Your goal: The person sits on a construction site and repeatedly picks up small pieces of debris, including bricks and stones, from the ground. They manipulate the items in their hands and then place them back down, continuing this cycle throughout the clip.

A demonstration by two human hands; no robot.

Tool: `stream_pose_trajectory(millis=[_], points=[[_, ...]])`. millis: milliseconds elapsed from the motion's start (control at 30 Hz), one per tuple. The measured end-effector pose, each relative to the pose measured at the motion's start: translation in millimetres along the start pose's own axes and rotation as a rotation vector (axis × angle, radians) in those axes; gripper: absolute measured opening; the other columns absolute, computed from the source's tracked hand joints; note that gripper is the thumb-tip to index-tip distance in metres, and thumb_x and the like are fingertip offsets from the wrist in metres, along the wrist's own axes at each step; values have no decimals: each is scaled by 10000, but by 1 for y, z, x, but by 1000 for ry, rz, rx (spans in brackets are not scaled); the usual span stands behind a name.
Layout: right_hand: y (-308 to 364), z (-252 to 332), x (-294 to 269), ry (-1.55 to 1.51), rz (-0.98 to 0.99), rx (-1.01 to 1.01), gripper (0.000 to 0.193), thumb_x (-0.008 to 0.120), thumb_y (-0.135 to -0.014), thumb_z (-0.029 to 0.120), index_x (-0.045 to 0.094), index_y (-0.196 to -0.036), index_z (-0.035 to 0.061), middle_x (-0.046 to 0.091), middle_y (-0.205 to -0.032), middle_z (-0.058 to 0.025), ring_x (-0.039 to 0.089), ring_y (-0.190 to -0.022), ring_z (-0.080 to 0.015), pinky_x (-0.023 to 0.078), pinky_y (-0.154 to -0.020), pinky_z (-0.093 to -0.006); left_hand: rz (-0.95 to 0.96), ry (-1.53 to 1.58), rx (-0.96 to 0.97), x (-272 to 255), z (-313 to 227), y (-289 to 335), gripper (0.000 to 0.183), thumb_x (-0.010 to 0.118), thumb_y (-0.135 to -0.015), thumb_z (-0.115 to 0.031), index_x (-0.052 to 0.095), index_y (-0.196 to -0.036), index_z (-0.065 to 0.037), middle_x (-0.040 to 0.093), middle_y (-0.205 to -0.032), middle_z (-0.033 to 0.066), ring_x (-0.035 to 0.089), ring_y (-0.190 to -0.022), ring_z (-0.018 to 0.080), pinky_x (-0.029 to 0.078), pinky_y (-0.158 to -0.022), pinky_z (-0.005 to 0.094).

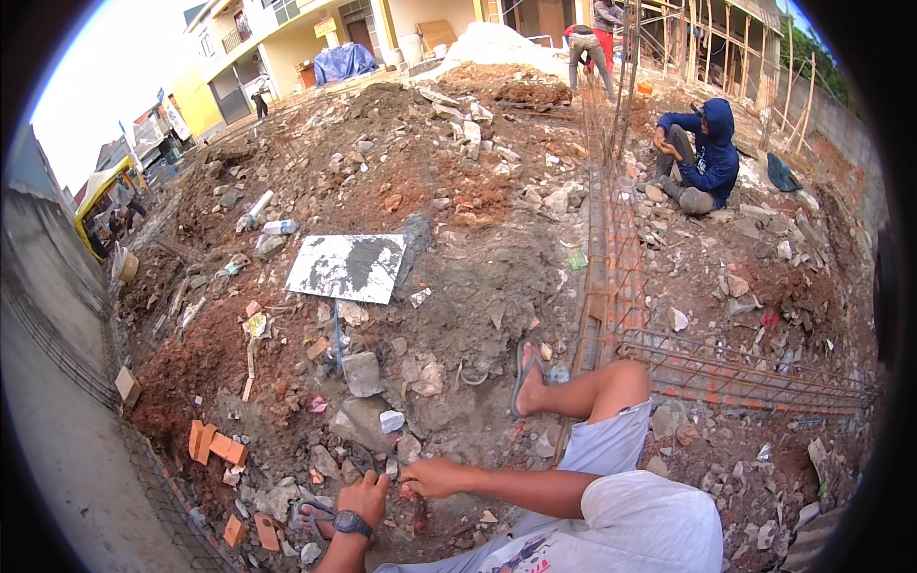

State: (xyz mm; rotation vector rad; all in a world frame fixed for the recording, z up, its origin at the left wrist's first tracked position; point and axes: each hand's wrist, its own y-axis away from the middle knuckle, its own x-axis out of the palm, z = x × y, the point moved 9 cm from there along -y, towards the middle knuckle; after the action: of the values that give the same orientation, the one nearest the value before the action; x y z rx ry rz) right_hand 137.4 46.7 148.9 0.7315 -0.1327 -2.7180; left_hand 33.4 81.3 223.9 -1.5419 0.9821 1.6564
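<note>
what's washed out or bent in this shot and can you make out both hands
In the head view, the sky at upper left is blown out to white; the grey wall curves along the left rim; the corners are black; the left hand and right hand are distinguishable.

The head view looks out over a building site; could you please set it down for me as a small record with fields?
Hands: bare left hand with a dark watch on its wrist, close to the bare right hand; what they hold is unclear
Beyond hands: small whitish chunk, grey squarish block
Left side: orange rectangular bricks
Farther out: white flat board smeared with grey material
Right side: rusty steel rebar cage
Seated: person in dark blue hooded jacket
Ground: brown soil and broken rubble
</note>
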Motion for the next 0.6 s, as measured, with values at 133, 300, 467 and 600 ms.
stream_pose_trajectory(millis=[133,300,467,600], points=[[8,2,2,-38,-34,20,273,597,-1009,341,719,-1017,97,723,-905,-167,696,-883,-394,513,-764,-503,60,4,-24,6,2,4,86,595,-923,-160,603,-1002,-127,647,-923,111,732,-778,356,579,-628,487],[13,-7,7,-173,-40,37,316,641,-1006,381,728,-986,78,717,-844,-122,676,-775,-261,501,-706,-443,125,46,-43,7,-2,4,110,595,-928,-181,613,-1012,-113,668,-954,132,735,-797,379,586,-648,510],[10,-21,15,-242,-58,32,371,658,-1010,422,736,-1002,60,694,-806,-102,609,-722,-173,486,-676,-389,125,75,-61,-5,-3,6,123,602,-922,-169,619,-1026,-107,667,-970,142,731,-794,392,584,-659,527],[7,-27,21,-343,-34,31,394,641,-1030,433,739,-989,53,661,-772,-60,593,-706,-154,472,-657,-357,135,30,-89,3,4,9,109,609,-915,-152,616,-1015,-109,663,-977,138,730,-785,383,579,-649,518]])
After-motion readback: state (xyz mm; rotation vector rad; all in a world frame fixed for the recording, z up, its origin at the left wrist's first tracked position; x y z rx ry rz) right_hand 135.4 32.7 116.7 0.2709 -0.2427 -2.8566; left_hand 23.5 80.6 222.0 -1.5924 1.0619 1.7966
